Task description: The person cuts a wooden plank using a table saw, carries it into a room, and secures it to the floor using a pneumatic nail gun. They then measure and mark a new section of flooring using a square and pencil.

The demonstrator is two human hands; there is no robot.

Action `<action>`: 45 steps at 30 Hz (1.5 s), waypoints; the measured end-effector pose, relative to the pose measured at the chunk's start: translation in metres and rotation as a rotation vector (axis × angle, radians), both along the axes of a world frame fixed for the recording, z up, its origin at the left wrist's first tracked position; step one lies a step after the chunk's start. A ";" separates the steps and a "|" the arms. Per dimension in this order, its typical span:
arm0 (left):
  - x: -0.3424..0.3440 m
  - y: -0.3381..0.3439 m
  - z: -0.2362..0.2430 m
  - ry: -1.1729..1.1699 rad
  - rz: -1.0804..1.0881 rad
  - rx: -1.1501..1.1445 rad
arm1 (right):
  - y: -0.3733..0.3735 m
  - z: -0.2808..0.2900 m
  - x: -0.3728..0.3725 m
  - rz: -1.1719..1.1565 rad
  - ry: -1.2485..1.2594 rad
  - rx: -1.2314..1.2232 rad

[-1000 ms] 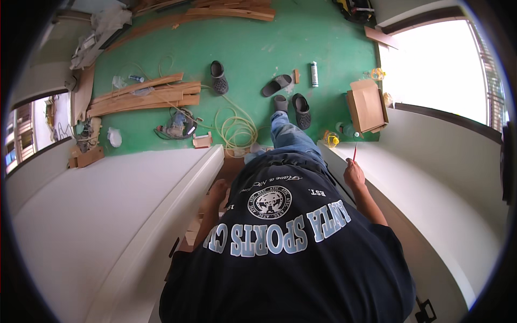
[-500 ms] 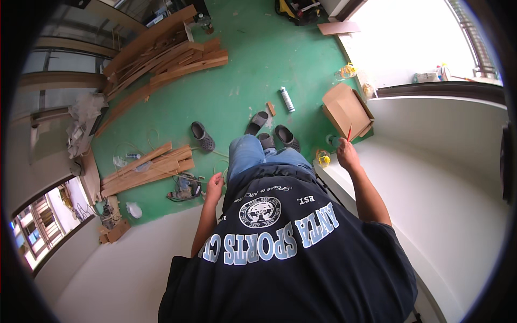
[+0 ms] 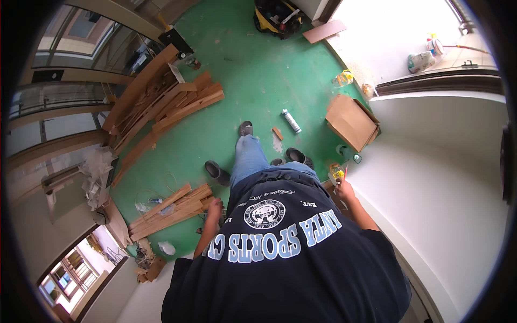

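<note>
The green floor (image 3: 253,70) spreads under me, and a white ledge (image 3: 447,204) curves along its right edge. A long heap of planks (image 3: 161,102) lies toward the floor's far left, and a smaller stack of boards (image 3: 172,207) sits near its left edge, just beside my left hand (image 3: 214,206). That hand hangs loosely curled with nothing in it. An open cardboard box (image 3: 350,121) rests by the floor's right edge, a sealant tube (image 3: 291,121) near it. My right hand (image 3: 344,189) is closed around a thin red pencil (image 3: 345,172), tip up, at the floor's right edge beside the ledge, just beside a small yellow thing (image 3: 337,172) I cannot identify.
</note>
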State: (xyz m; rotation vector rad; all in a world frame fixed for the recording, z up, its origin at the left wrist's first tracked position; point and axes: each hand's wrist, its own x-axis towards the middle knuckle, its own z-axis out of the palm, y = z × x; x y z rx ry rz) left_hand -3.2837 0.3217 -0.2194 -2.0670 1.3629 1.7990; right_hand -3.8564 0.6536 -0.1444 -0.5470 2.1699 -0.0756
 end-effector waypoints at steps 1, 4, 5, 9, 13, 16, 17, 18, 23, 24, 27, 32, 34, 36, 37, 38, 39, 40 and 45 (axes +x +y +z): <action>-0.012 -0.027 -0.003 -0.040 -0.079 -0.081 | -0.028 0.005 -0.004 0.024 -0.039 -0.054; -0.054 -0.126 -0.016 -0.028 -0.244 -0.146 | -0.146 0.023 -0.028 -0.061 -0.046 -0.084; -0.064 -0.157 -0.022 -0.032 -0.280 -0.190 | -0.193 0.033 -0.037 -0.025 -0.043 -0.218; -0.225 -0.309 0.022 -0.003 -0.549 -0.200 | -0.394 0.100 -0.082 0.003 -0.078 -0.499; -0.450 -0.396 0.145 0.524 -0.611 -0.037 | -0.531 0.161 -0.116 0.111 -0.126 -0.822; -0.587 -0.416 0.204 0.819 -0.558 0.104 | -0.592 0.163 -0.145 0.228 -0.284 -1.024; -0.630 -0.423 0.210 0.969 -0.523 0.192 | -0.603 0.158 -0.160 0.264 -0.325 -1.003; -0.663 -0.430 0.216 0.838 -0.645 0.093 | -0.614 0.149 -0.177 0.342 -0.355 -0.814; -0.775 -0.485 0.155 0.681 -0.505 -0.283 | -0.621 0.075 -0.326 0.238 -0.328 -0.887; -0.792 -0.503 0.153 0.656 -0.520 -0.273 | -0.619 0.059 -0.358 0.189 -0.316 -0.799; -0.854 -0.547 0.131 0.473 -0.931 -0.728 | -0.605 -0.017 -0.454 0.023 -0.256 -0.630; -0.915 -0.565 0.070 0.051 -1.128 -0.288 | -0.568 -0.144 -0.618 -0.389 -0.210 -0.422; -0.939 -0.563 0.044 0.087 -1.257 -0.254 | -0.550 -0.203 -0.664 -0.669 -0.125 -0.348; -0.962 -0.566 0.008 0.133 -1.355 -0.271 | -0.542 -0.260 -0.697 -0.858 -0.183 -0.327; -0.985 -0.568 -0.006 0.117 -1.399 -0.247 | -0.544 -0.285 -0.718 -0.973 -0.174 -0.309; -1.000 -0.573 -0.016 0.017 -1.485 -0.277 | -0.549 -0.312 -0.739 -1.085 -0.170 -0.291; -1.015 -0.579 -0.036 -0.014 -1.460 -0.291 | -0.550 -0.348 -0.756 -1.117 -0.170 -0.326; -1.018 -0.586 -0.048 -0.066 -1.425 -0.304 | -0.557 -0.381 -0.765 -1.129 -0.195 -0.324; -1.048 -0.605 -0.082 -0.124 -1.422 -0.274 | -0.588 -0.573 -0.831 -1.205 -0.118 -0.397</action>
